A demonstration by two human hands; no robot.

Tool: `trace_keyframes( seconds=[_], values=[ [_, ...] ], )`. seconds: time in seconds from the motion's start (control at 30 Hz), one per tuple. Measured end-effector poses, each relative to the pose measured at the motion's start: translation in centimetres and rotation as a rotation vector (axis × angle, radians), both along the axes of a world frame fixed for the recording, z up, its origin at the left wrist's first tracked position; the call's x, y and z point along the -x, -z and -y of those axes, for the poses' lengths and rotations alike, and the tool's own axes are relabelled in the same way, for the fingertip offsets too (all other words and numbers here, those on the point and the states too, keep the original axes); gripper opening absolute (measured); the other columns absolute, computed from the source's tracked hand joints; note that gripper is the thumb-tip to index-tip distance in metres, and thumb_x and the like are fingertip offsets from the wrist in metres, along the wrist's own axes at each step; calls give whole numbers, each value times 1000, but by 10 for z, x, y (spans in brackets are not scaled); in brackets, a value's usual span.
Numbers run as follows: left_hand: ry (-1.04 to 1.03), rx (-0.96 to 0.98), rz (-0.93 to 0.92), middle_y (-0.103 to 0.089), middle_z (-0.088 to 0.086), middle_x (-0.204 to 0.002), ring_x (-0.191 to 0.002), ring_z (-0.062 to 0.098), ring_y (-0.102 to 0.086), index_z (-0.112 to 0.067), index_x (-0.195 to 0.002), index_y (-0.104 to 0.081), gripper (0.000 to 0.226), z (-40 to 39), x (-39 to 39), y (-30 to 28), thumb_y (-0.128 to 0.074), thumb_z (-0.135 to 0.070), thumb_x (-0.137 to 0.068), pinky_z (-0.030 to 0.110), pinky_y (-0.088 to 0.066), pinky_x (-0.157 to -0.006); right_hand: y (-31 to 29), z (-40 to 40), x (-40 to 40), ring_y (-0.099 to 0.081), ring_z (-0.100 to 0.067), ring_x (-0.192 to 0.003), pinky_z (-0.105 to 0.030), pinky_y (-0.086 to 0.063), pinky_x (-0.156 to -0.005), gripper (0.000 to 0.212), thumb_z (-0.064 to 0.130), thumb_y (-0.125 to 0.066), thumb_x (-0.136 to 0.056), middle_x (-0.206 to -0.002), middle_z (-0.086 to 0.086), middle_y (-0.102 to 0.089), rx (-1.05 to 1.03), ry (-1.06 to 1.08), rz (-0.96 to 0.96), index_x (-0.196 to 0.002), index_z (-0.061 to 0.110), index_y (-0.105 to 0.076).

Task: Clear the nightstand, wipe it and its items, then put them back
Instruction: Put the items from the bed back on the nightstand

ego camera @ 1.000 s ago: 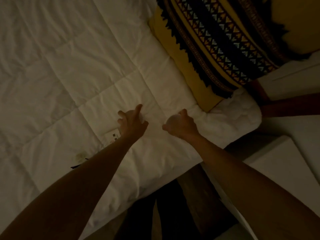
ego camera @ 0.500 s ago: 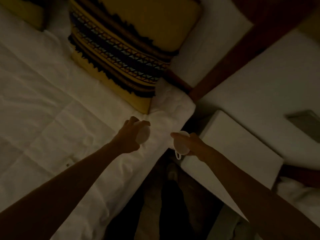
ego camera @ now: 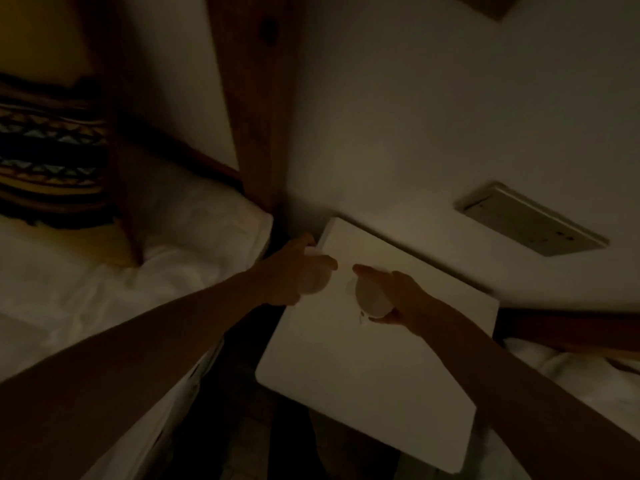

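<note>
Dim bedroom, seen from above. Left hand curled around a small pale round object, right hand gripping a second one. Both held just apart above the white nightstand surface, beside the bed.

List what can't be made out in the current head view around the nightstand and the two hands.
- Pale round object in the left hand: fingers and dim light hide what it is.
- Pale round object in the right hand: blurred; whether it touches the nightstand is unclear.
- Wall plate: markings too small, dark.
- Patterned pillow: cut off by the left edge.
</note>
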State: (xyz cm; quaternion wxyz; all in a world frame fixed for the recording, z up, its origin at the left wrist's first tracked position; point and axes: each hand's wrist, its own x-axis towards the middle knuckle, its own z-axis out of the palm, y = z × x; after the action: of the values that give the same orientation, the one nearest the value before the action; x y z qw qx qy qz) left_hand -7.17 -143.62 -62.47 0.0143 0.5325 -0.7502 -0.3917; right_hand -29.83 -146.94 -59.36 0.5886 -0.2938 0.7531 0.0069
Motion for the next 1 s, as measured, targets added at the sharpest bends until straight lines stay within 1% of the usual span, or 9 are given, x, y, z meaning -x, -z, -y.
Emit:
trace_keyframes(
  seconds=[0.1,0.3,0.47,0.63,0.67,0.77,0.83,0.93,1.0],
  values=[
    [60,16,57,-24,10,-150,-136,35,-35,-36,-146,-39,87,29,21,11,-79,-8,-74,47,-46,-104,13,24,25,-61,-32,-97,-47,-63,-66,85,56,-90,-54,-118,-11,-56,-10,99,-30,-124,20,-60],
    [144,52,104,-25,4,-149,-131,29,-41,-36,-147,-35,95,63,60,30,-84,-11,-69,44,-52,-96,35,47,51,-54,-27,-84,-36,-58,-45,86,56,-90,-56,-99,-6,-46,10,144,-51,-120,18,-46],
    [90,52,107,-24,5,-153,-136,30,-38,-32,-147,-37,93,73,73,34,-85,-12,-70,45,-52,-98,47,52,59,-52,-26,-85,-36,-58,-46,89,57,-90,-54,-100,-6,-45,-2,185,-26,-120,20,-43],
    [85,70,137,-22,5,-154,-136,29,-38,-32,-148,-35,91,75,75,31,-83,-12,-73,44,-54,-94,50,52,59,-55,-31,-99,-40,-62,-55,87,56,-88,-59,-112,-10,-45,-9,200,31,-122,22,-39],
    [82,81,147,-21,6,-154,-135,30,-39,-32,-148,-34,91,75,75,31,-83,-12,-73,43,-55,-93,50,54,59,-54,-31,-99,-39,-61,-53,86,54,-89,-59,-109,-8,-45,-8,210,43,-122,22,-39],
    [48,106,161,-21,5,-154,-131,30,-43,-34,-147,-34,91,73,76,30,-82,-11,-73,39,-57,-86,51,57,57,-50,-24,-85,-34,-58,-45,79,47,-90,-63,-99,-3,-42,-1,190,69,-123,20,-46],
    [26,103,168,-20,4,-154,-128,29,-45,-37,-147,-33,92,72,77,28,-81,-10,-73,37,-58,-81,51,57,56,-49,-23,-83,-33,-57,-43,78,49,-89,-63,-97,-2,-42,-3,178,55,-121,20,-46],
    [30,113,199,-17,5,-155,-132,31,-41,-38,-150,-27,94,70,77,25,-80,-12,-77,41,-58,-83,51,57,55,-57,-28,-88,-39,-61,-50,88,56,-88,-61,-100,-4,-46,-1,173,34,-128,19,-45],
    [42,106,227,-7,7,-159,-138,36,-35,-42,-154,-14,104,67,76,23,-77,-9,-78,39,-58,-82,50,55,57,-66,-34,-91,-44,-63,-61,99,68,-83,-59,-108,-11,-54,-21,124,-3,-135,18,-43]
  ],
)
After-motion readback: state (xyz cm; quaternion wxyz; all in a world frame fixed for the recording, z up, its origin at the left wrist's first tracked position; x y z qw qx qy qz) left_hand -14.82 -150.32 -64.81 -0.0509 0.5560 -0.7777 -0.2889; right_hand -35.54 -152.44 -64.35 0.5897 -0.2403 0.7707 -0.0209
